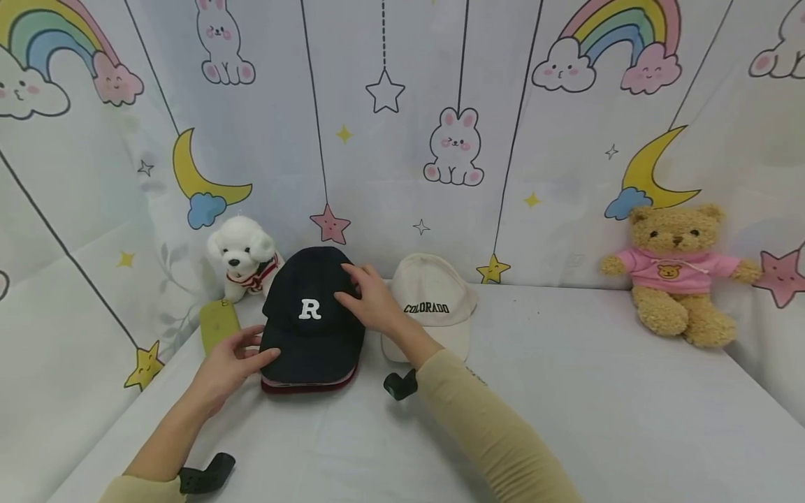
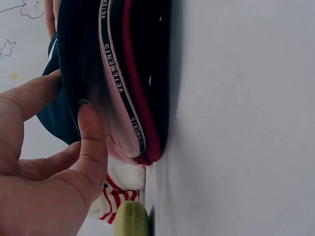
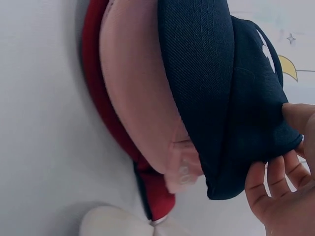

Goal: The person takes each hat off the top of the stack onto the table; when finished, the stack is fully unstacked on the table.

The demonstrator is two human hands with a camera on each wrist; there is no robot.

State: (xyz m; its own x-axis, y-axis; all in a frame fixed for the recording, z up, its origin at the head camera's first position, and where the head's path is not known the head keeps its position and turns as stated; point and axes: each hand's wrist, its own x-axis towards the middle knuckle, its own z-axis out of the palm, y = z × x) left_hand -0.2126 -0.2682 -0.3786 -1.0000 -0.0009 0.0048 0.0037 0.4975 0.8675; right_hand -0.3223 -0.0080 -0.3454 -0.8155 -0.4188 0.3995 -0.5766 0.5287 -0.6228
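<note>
A dark navy baseball cap (image 1: 302, 349) with a white letter R lies on top of a stack, brim toward me. Under it are a pink cap (image 3: 135, 78) and a dark red cap (image 3: 94, 64), their brims layered in both wrist views. My left hand (image 1: 233, 363) grips the navy cap's left edge beside the brim, one fingertip tucked beneath it. On the other side, my right hand (image 1: 374, 300) holds the crown, thumb on the outside and fingers at the lower edge. In the right wrist view, the navy cap sits apart from the pink brim.
A cream cap (image 1: 430, 314) lettered COLORADO rests just right of the stack. Behind the stack's left side sits a white plush dog (image 1: 242, 244), with a yellow-green object (image 1: 218, 323) in front of it. A teddy bear (image 1: 676, 279) in pink sits far right against the patterned backdrop.
</note>
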